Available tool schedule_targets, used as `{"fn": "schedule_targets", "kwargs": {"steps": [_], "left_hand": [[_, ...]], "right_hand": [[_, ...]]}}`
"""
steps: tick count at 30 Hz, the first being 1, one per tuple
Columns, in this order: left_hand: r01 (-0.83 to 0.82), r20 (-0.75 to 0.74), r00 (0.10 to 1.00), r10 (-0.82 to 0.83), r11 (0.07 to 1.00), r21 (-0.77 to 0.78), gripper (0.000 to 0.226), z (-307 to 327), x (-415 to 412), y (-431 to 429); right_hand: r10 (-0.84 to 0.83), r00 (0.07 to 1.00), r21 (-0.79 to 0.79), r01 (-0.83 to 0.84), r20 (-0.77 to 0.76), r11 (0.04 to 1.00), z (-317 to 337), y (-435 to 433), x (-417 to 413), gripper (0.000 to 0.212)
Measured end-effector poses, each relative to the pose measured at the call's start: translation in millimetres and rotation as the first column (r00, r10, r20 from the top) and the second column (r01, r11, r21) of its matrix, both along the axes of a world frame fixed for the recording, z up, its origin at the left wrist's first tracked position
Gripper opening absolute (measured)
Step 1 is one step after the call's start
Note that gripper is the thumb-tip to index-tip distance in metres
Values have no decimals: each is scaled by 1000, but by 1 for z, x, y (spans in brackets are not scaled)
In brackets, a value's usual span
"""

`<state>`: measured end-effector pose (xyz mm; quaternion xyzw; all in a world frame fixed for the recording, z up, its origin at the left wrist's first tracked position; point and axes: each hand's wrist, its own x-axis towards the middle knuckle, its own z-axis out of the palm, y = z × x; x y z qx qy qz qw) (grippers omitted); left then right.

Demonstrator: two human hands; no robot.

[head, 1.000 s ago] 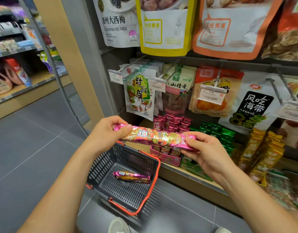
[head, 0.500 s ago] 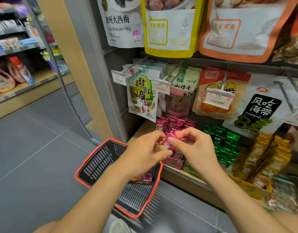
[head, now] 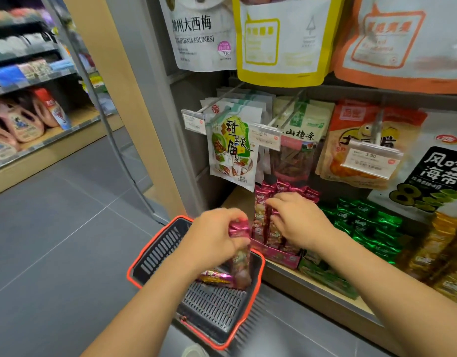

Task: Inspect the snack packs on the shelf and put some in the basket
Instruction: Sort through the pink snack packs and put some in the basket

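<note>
My left hand [head: 214, 235] grips a pink snack pack [head: 241, 256] by its top end, and the pack hangs upright into the black basket with a red rim [head: 150, 251]. Another pink pack [head: 214, 276] lies on the basket floor beside it. The basket hangs off my left forearm in front of the shelf. My right hand [head: 299, 220] is at the pink display box [head: 276, 255] on the shelf. Its thumb and fingers are closed on the top of one of the upright pink packs [head: 261, 220] standing there.
Green packs [head: 364, 222] and gold packs [head: 441, 243] fill the shelf to the right of the pink box. Bags of snacks [head: 232, 150] hang on pegs with price tags above. The shelf's front edge [head: 312, 287] runs just behind the basket. A second shelf unit [head: 16, 124] stands far left across grey floor.
Both hands held one pink pack level a second ago. My left hand has since turned it upright and lowered it into the basket, while my right hand let go and reached back to the pink box.
</note>
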<state>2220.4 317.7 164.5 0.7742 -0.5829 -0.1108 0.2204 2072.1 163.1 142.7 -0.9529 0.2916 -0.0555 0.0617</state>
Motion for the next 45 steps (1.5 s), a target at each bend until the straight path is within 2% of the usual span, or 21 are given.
{"fn": "schedule_targets", "kwargs": {"steps": [2, 4, 8, 13, 18, 21, 23, 25, 27, 29, 31, 33, 35, 37, 40, 43, 45], "left_hand": [[-48, -16, 999, 47, 995, -83, 33, 6, 7, -9], [-63, -35, 998, 58, 985, -163, 36, 12, 11, -23], [61, 6, 998, -61, 977, -203, 39, 7, 6, -56], [216, 169, 964, -207, 976, -36, 41, -30, 10, -85], [251, 202, 941, -273, 959, 130, 46, -68, 22, -96], [250, 275, 906, -321, 931, 265, 56, -89, 21, -102], [187, 318, 904, -287, 932, 310, 63, -97, 17, -106], [160, 324, 914, -244, 951, 266, 65, -100, 14, -108], [188, 320, 918, -235, 967, 171, 61, -103, 15, -107], [207, 293, 931, -217, 976, 66, 53, -103, 18, -105], [163, 235, 960, -154, 986, -22, 36, -99, 19, -103], [145, 207, 969, -132, 988, -50, 17, -95, 19, -102], [160, 208, 966, -152, 987, -24, 13, -93, 18, -102], [156, 231, 961, -152, 988, 3, 22, -90, 18, -101], [142, 262, 951, -162, 986, 93, 33, -80, 15, -98], [149, 174, 965, -195, 958, 247, 43, -66, 12, -95], [156, 131, 971, -201, 944, 291, 47, -54, 10, -91]], "right_hand": [[18, 992, -19, -21, -126, 1000, -20, -10, 2, 44], [40, 977, -38, -49, -212, 998, -38, -16, -1, 46], [51, 983, -92, -68, -174, 993, -40, -27, -9, 29], [48, 987, 16, -46, -152, 999, -32, -36, -10, 26], [-21, 991, 199, 47, -130, 979, -23, -49, 8, 19], [-124, 992, 220, 120, 4, 968, -23, -60, 32, 16], [-206, 974, 185, 187, 91, 965, -27, -66, 50, 17], [-246, 967, 81, 240, 67, 967, -32, -69, 66, 24], [-278, 958, -50, 275, -69, 960, -39, -71, 78, 28], [-309, 941, -91, 299, -141, 950, -45, -72, 86, 27], [-317, 939, -109, 305, -129, 946, -48, -70, 89, 20], [-306, 947, -113, 295, -96, 949, -48, -64, 88, 16], [-288, 958, -68, 287, -4, 956, -44, -54, 80, 18], [-276, 950, -34, 284, 146, 958, -35, -42, 67, 21], [-197, 915, -70, 236, 353, 969, -12, -18, 43, 19], [-6, 870, -148, 91, 493, 985, 12, 9, 15, 19], [82, 823, -201, 40, 562, 979, 25, 25, -6, 18]]}}
